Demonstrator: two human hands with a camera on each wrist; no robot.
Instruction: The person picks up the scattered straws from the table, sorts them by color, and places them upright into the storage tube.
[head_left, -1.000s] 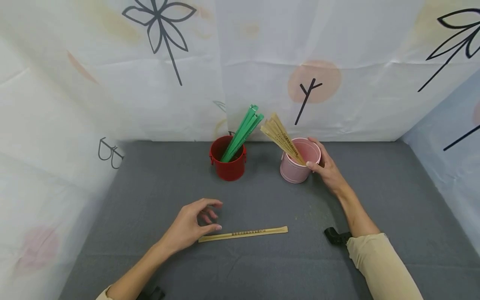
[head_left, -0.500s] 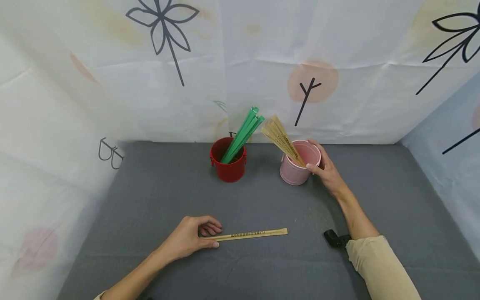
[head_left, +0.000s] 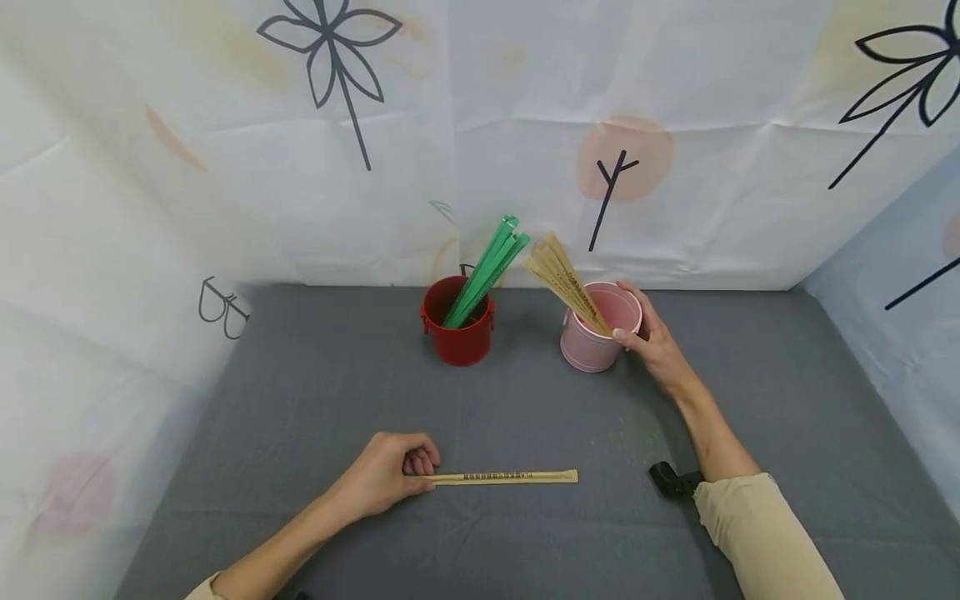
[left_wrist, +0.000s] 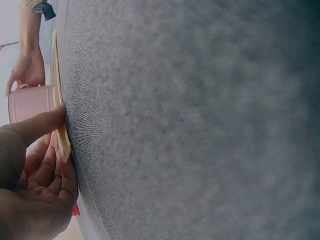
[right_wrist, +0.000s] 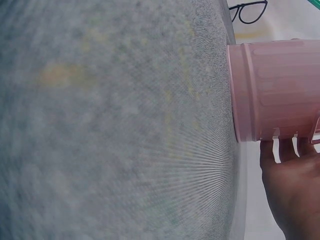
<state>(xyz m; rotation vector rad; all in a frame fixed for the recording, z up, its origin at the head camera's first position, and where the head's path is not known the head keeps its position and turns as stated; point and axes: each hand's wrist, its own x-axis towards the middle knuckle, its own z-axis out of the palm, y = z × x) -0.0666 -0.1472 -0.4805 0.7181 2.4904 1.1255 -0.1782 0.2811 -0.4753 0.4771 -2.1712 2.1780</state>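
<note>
A tan paper-wrapped straw (head_left: 510, 477) with dark print lies low over the grey cloth, its left end pinched between thumb and fingers of my left hand (head_left: 382, 475). In the left wrist view the straw (left_wrist: 57, 75) runs close along the cloth. My right hand (head_left: 654, 342) grips the right side of a pink bucket (head_left: 592, 348), thumb at its rim. Several tan wrapped straws (head_left: 564, 279) lean to the left inside that bucket. From the right wrist view, the pink bucket (right_wrist: 280, 90) stands on the cloth with fingers against its wall.
Left of the pink bucket stands a red bucket (head_left: 457, 343) with several green wrapped sticks (head_left: 487, 271) leaning right. Behind both hangs a white printed curtain (head_left: 510, 150). A black wrist mount (head_left: 675, 480) sits at the right sleeve.
My left hand has come down onto the straw's left end and pinched it. The straw has turned to lie nearly level across the view. My right hand has stayed on the pink bucket.
</note>
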